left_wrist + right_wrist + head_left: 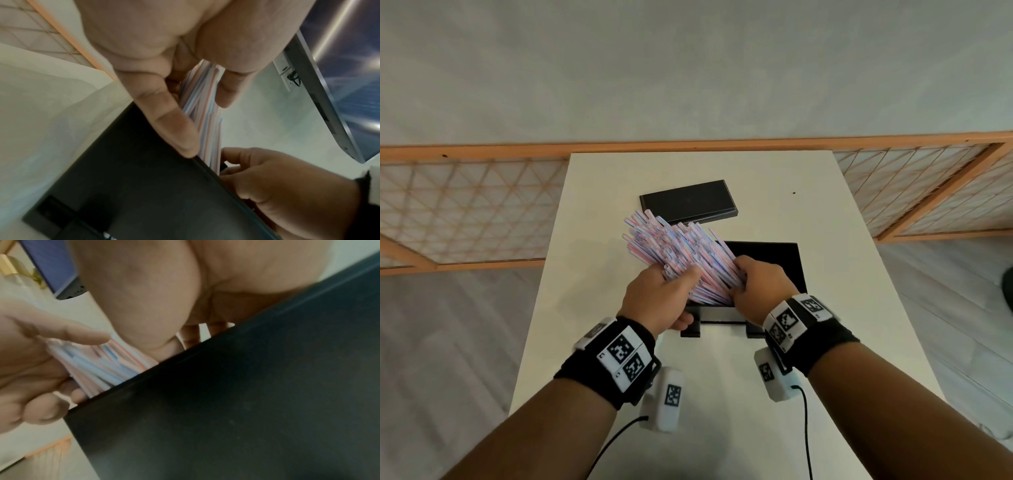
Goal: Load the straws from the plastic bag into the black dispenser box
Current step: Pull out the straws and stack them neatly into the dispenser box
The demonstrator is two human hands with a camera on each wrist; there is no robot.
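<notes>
A thick bundle of pink, blue and white striped straws point(678, 250) fans up and to the left over the open black dispenser box point(777, 260). Its lower ends dip inside the box's near left corner. My left hand point(681, 284) grips the bundle from the left, fingers curled round it. My right hand point(739, 281) holds the lower ends from the right, just above the box. The left wrist view shows straws point(205, 116) between my fingers point(168, 116), above the box wall point(144, 186). In the right wrist view the straws point(107, 368) meet the box rim point(205, 363).
The box's black lid point(688, 200) lies flat on the white table point(842, 308), just behind the straws. A wooden lattice screen point(465, 212) stands behind the table on both sides. A dark monitor point(345, 81) shows in the left wrist view.
</notes>
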